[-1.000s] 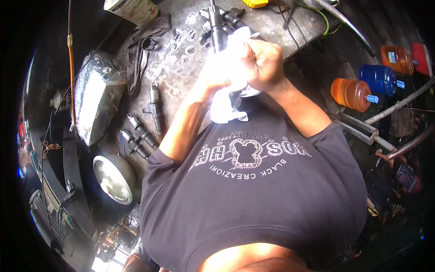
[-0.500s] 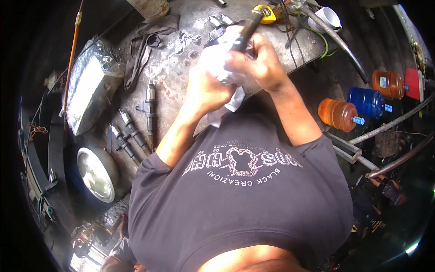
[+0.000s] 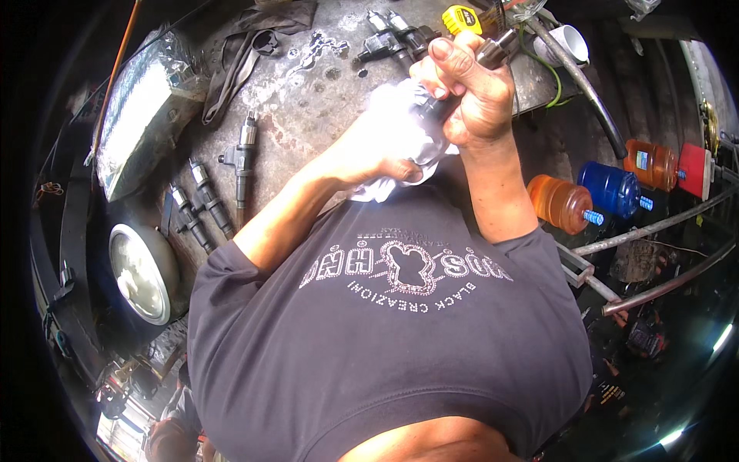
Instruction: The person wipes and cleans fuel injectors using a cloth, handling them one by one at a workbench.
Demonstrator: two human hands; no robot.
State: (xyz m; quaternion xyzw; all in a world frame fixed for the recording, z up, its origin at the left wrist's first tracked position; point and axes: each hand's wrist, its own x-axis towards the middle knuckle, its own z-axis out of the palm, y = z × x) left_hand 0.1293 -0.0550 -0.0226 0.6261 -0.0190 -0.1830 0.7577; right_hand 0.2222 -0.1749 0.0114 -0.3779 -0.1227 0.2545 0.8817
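Note:
My right hand is closed around a dark metal fuel injector, whose tip sticks out past the fingers to the upper right. The injector's other end runs into a white cloth. My left hand, overexposed in the bright light, grips that cloth against it; most of its fingers are hidden by the folds. Beyond my hands, more injectors lie together on the metal workbench. Left of my left forearm rest another injector and two more side by side.
A yellow tape measure, a white mug and a pipe lie at the far right. A plastic-wrapped box, dark straps and a round metal bowl are on the left. Water jugs stand to the right.
My hands have moved apart: the right has gone up and right with the injector, while the left stays low with the cloth. The view has shifted slightly.

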